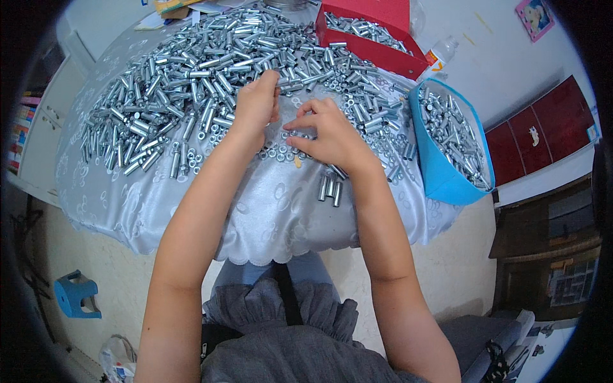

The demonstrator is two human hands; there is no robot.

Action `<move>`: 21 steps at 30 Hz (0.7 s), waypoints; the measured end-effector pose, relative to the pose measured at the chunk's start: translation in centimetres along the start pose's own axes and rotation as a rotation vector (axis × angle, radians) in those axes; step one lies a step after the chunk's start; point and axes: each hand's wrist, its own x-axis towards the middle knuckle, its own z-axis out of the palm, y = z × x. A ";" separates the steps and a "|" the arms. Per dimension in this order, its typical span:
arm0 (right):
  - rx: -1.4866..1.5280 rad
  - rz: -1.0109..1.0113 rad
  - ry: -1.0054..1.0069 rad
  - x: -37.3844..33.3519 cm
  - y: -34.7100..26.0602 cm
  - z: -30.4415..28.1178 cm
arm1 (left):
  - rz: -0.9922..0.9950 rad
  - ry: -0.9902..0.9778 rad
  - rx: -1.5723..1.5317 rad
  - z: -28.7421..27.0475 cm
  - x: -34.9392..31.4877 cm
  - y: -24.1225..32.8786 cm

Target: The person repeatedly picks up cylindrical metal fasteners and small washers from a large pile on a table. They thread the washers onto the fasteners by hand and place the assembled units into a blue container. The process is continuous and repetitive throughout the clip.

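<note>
My left hand (257, 107) is closed at the near edge of a big heap of silver metal sleeve-like bolts (211, 70). Whatever its fingers grip is hidden behind them. To its right, my right hand (324, 133) hovers low over scattered small hex nuts (281, 152), its thumb and fingers curved and apart. I see nothing held between them. A few shiny metal sleeves (330, 190) stand or lie together on the cloth below my right wrist.
A silver patterned tablecloth (274, 217) covers the table. At the right stands a blue fabric bin (447, 175) full of metal parts. Behind it are a red box (408, 60) of similar parts and a clear bottle (442, 52). A blue stool (76, 295) stands on the floor at left.
</note>
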 end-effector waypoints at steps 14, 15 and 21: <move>0.341 0.196 0.560 1.3 -1.3 -1.1 | -0.019 0.007 0.034 0.3 -0.3 0.1; 0.347 0.157 0.633 1.3 -0.6 -0.8 | -0.024 0.023 0.058 0.4 -0.3 0.1; 0.499 0.151 0.579 1.4 -1.1 -0.6 | -0.043 -0.076 0.036 0.4 -0.6 0.1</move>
